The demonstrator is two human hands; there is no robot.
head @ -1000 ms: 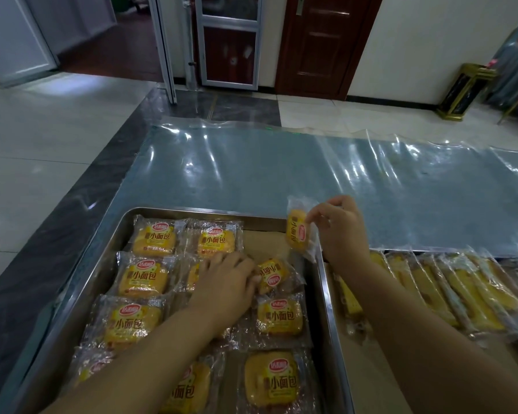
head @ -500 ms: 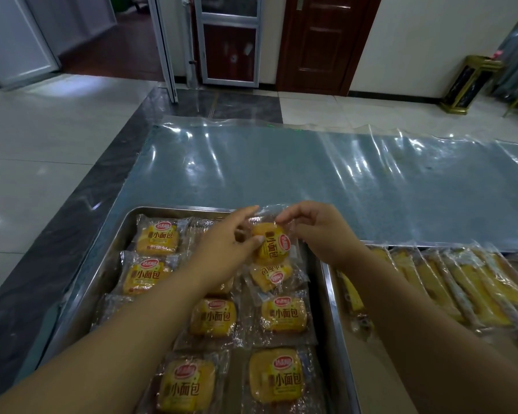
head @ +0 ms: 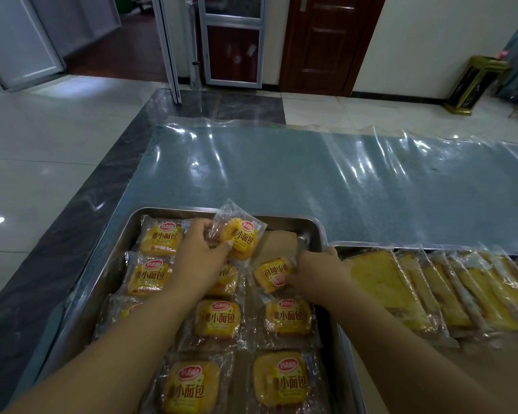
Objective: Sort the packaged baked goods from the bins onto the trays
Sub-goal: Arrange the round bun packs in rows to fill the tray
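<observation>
The left hand (head: 202,258) is pinching 1 bun packet (head: 241,242) above the far edge of the tray (head: 174,211). The right hand (head: 320,271) is gripping a skewed packet (head: 272,274) near its far-right corner. Squaring both flat into that bare corner is looking wise.

Bread packs (head: 215,319) crowd the steel tray (head: 284,220) save a bare one o'clock corner; at twelve the filmed worktop (head: 311,180) lies open; cake packs (head: 431,294) block three o'clock.

Dim, bluish indoor light, glare streaking the plastic sheet (head: 326,174), wide-angle bending at the edges
</observation>
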